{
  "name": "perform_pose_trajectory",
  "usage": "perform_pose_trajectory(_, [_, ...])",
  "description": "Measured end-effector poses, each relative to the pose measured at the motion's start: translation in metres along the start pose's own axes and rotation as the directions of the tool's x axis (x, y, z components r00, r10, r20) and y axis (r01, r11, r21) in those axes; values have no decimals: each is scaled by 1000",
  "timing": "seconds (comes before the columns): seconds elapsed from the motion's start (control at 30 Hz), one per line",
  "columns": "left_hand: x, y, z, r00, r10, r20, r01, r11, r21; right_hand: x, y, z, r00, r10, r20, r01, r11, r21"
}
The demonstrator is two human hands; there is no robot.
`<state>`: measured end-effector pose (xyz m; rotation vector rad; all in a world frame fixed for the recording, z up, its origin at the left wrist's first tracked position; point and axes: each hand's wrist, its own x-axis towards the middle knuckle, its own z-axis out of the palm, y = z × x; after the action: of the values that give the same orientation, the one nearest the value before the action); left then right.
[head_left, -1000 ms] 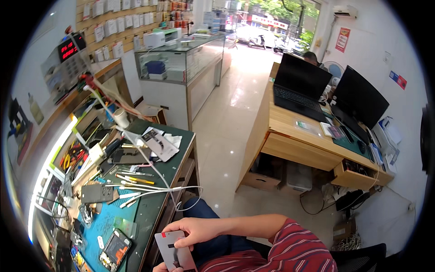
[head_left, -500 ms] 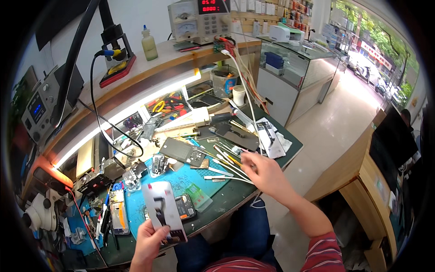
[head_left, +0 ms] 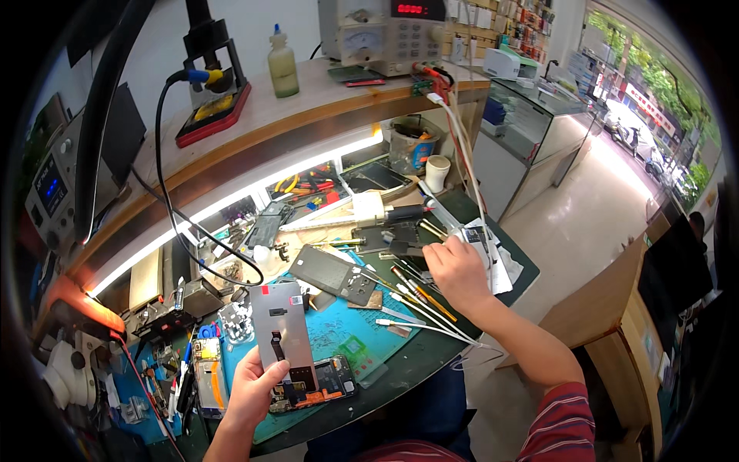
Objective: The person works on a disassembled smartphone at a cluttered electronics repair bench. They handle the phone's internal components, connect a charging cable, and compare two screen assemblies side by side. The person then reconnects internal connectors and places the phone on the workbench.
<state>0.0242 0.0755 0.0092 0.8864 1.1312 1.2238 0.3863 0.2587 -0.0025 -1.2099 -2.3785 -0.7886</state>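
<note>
My left hand [head_left: 254, 389] grips a silver-backed phone screen [head_left: 283, 319] by its lower edge, thumb across the face. A dark ribbon cable runs down the screen's middle. Just behind and right of it, an opened phone body [head_left: 332, 382] with orange strips lies on the blue mat [head_left: 323, 327]. My right hand [head_left: 462, 276] is closed at the far right of the bench, beside a dark phone shell [head_left: 391, 237] and above a fan of thin tools [head_left: 419, 286]. Whatever its fingers hold is hidden.
A dark phone panel [head_left: 332, 271] lies mid-bench, with white cables [head_left: 427, 329] to its right. Another phone part [head_left: 208, 373] sits near my left arm. A black cable [head_left: 163, 165] loops down from the soldering-iron stand. The shelf [head_left: 246, 123] overhangs the back; a white cup [head_left: 436, 174] stands behind.
The screen has tilted and shifted slightly right in my left hand. My right hand has moved farther over the bench, from loosely curled fingers to a closed grip. The head view has shifted.
</note>
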Motion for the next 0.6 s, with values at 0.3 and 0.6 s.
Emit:
perform_pose_trajectory(0.3, [6, -13, -2, 998, -63, -14, 62, 995, -80, -13, -71, -36, 923, 221, -314, 89, 672, 735])
perform_pose_trajectory(0.6, [4, -10, -10, 999, -38, -18, 35, 988, -153, -6, -103, -15, 937, 300, 177, -215, 99, 971])
